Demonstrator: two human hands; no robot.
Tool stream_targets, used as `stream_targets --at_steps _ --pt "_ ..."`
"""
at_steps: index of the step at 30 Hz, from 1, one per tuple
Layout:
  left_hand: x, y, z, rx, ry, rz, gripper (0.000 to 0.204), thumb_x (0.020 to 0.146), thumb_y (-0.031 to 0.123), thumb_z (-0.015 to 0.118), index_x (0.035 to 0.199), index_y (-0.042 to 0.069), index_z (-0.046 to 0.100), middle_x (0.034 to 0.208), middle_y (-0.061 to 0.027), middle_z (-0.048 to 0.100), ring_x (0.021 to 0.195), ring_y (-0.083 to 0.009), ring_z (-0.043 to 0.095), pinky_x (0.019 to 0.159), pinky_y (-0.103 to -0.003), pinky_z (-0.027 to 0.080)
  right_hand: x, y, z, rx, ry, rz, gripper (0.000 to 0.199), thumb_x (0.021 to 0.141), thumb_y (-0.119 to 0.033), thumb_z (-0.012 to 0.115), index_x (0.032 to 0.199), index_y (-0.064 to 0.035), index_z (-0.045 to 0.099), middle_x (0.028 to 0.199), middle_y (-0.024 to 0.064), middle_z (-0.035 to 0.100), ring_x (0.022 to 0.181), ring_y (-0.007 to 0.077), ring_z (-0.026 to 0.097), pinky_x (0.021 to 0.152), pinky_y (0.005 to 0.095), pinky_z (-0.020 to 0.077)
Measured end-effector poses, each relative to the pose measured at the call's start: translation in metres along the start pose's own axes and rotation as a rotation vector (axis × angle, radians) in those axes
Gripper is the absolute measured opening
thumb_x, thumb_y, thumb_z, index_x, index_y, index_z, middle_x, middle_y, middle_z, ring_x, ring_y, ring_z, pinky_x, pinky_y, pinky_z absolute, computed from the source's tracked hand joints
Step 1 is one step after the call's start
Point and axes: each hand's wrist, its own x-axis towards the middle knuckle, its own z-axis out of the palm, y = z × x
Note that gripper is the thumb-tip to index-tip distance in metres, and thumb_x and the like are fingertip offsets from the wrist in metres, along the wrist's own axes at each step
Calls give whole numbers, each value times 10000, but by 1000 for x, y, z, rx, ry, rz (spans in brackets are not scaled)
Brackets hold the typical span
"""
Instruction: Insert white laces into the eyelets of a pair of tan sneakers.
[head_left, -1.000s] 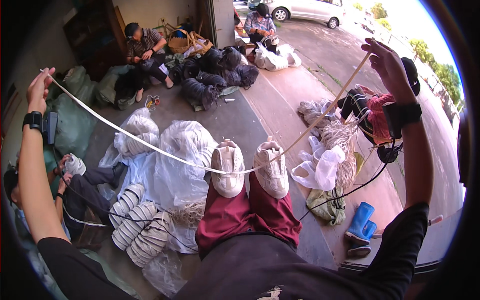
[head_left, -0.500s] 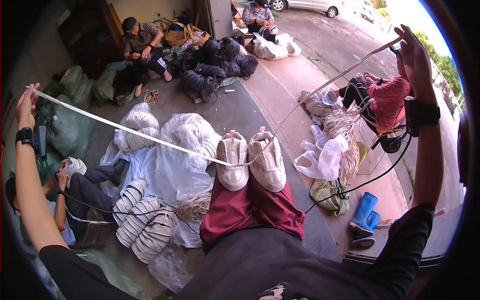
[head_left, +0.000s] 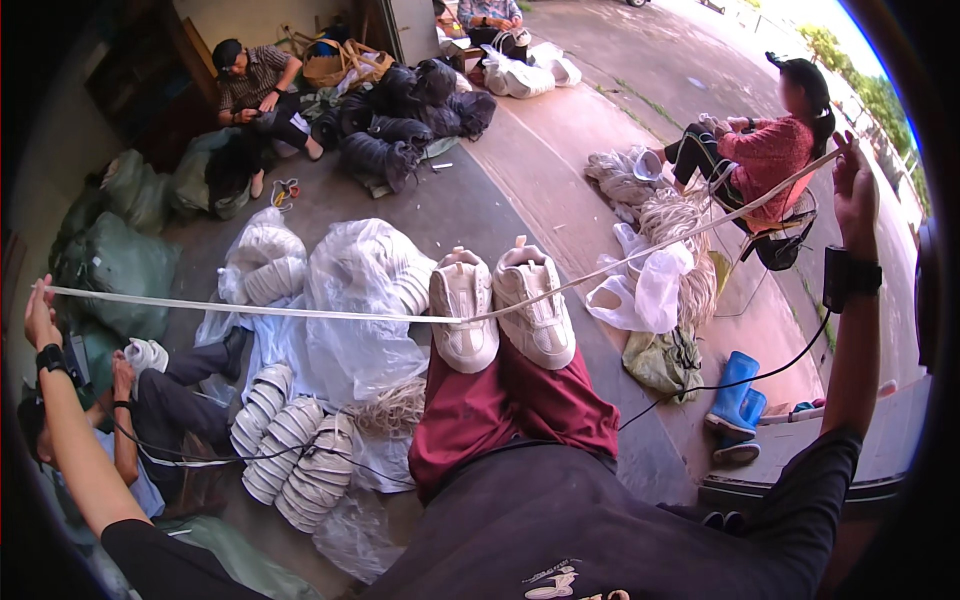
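Observation:
Two off-white sneakers, a left one (head_left: 463, 315) and a right one (head_left: 537, 310), rest side by side on my knees, toes toward me. A long pale shoelace (head_left: 250, 308) spans the view and crosses the front of the left sneaker; whether it runs through the eyelets is too small to tell. My left hand (head_left: 42, 318), far out at the left, pinches one end of the lace. Far out at the right, my raised right hand (head_left: 855, 190) grips the other end. The lace looks nearly taut between them.
Clear plastic bags (head_left: 360, 290) and stacked pale shoe parts (head_left: 285, 450) lie at left. A co-worker (head_left: 130, 400) sits near my left arm, another person (head_left: 765, 165) sits at right beside bundled laces (head_left: 675, 225). Blue boots (head_left: 735, 400) stand right; a black cable (head_left: 720, 385) trails across.
Both hands have come lower, the left one most. The lace has gone from a deep V to a flatter, tauter line. The sneakers stay on my knees.

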Motion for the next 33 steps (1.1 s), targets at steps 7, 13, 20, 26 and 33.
stream_targets --at_steps 7,13,20,26,33 --pt "41 -41 -41 -39 25 -87 314 908 338 611 1135 132 675 1109 107 658 893 26 538 638 -139 317 5 20 1 10 4 38 306 985 -163 481 1271 -62 520 1161 67 651 661 9 526 633 147 445" --pt "42 -75 -33 -91 61 -88 281 902 322 619 1119 156 682 1115 105 661 887 28 543 637 -132 327 -10 7 56 -36 -45 63 326 976 -152 500 1292 -74 517 1165 16 651 685 -18 502 636 120 417" --pt "47 -47 -46 -171 113 -81 275 904 320 623 1100 141 696 1113 96 658 820 68 511 577 -95 328 -18 12 82 -41 -14 60 342 979 -188 483 1292 -58 529 1174 29 650 937 59 579 741 147 417" --pt "-18 54 49 -340 -266 -2 342 906 302 637 1212 154 598 1181 78 637 849 57 509 684 -102 352 -52 -53 157 -267 -325 -205 383 991 -119 438 1359 -13 447 1213 19 613 714 11 436 619 142 391" --pt "-150 314 151 -473 -526 311 322 886 261 665 1170 114 622 1152 19 657 708 50 520 565 -76 398 -92 -127 256 -20 -538 -365 204 923 -174 572 1004 2 632 865 113 679 553 98 526 505 212 435"
